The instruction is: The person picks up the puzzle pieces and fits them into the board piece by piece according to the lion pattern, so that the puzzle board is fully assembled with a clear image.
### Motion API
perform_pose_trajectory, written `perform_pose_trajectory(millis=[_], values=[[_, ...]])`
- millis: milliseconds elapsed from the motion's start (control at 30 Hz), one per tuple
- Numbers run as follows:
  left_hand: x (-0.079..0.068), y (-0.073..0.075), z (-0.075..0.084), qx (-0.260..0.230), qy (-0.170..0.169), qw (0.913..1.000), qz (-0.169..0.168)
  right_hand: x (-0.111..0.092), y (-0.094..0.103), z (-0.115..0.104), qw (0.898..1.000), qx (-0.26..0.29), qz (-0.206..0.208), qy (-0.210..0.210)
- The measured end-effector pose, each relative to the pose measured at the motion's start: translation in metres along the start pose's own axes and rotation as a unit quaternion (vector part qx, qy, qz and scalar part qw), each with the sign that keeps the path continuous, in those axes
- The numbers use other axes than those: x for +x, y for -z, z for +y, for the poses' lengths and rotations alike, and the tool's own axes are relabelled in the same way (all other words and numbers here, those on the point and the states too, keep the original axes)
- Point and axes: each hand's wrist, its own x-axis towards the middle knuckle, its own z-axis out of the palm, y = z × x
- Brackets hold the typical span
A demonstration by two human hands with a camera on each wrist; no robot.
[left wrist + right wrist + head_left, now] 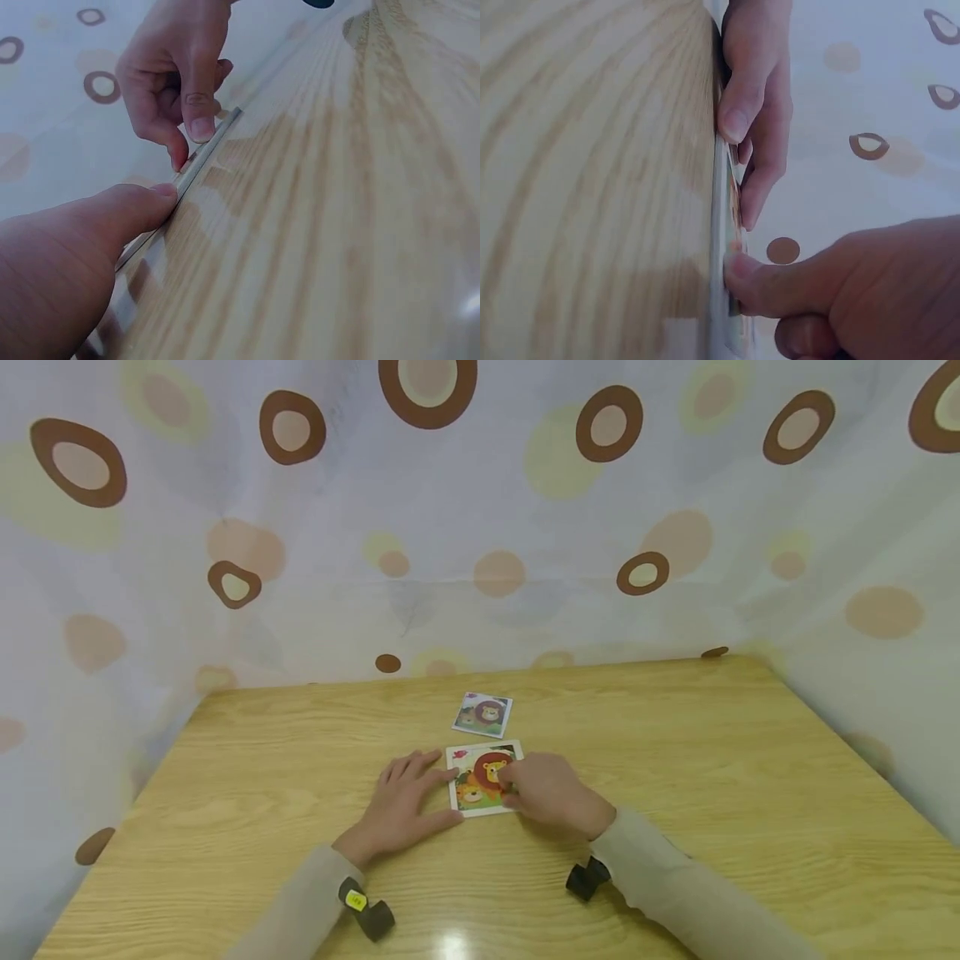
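Observation:
A square picture puzzle (472,760) with a white border shows a lion and a smaller animal; it lies flat on the table in the head view. My left hand (401,806) rests at its left side, fingers spread, with the thumb at the near left corner. Over the right part, my right hand (551,789) has its curled thumb and forefinger down on a puzzle piece, whose outline is hidden by the fingers. In the right wrist view the right thumb (746,277) touches the puzzle. From the left wrist view, the puzzle's edge (206,154) appears as a thin strip.
Just beyond the puzzle lies a small card (483,715) with a matching lion picture. The wooden table (300,735) meets a spotted cloth (450,527) at its back and sides. Black wrist cameras (587,878) sit on both sleeves.

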Motion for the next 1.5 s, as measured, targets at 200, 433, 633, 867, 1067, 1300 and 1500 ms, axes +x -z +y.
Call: perform_pose_trajectory(millis=[200, 433, 633, 867, 1067, 1300, 1500], values=[[-0.001, 0.002, -0.001, 0.002, 0.001, 1.0, -0.008, 0.002, -0.002, 0.002, 0.999, 0.041, 0.011, -0.008], [-0.002, 0.005, -0.001, -0.002, 0.002, 0.9999, -0.01, 0.004, -0.002, 0.003, 0.999, 0.048, 0.003, -0.01], [-0.002, 0.007, 0.0, -0.002, -0.001, 0.9999, -0.015, 0.004, 0.0, 0.008, 0.995, 0.098, -0.01, -0.004], [-0.002, 0.009, 0.001, -0.007, -0.005, 0.9998, -0.018, 0.007, -0.004, 0.019, 0.982, 0.186, -0.023, 0.011], [-0.001, 0.007, -0.001, -0.003, -0.008, 0.9998, -0.017, 0.008, -0.009, 0.029, 0.972, 0.231, -0.023, 0.037], [-0.001, 0.005, -0.005, 0.003, -0.014, 0.9998, -0.011, 0.01, -0.015, 0.035, 0.969, 0.235, -0.013, 0.07], [-0.003, 0.002, -0.005, -0.001, -0.018, 0.9998, -0.012, 0.006, -0.02, 0.038, 0.969, 0.239, -0.017, 0.067]])
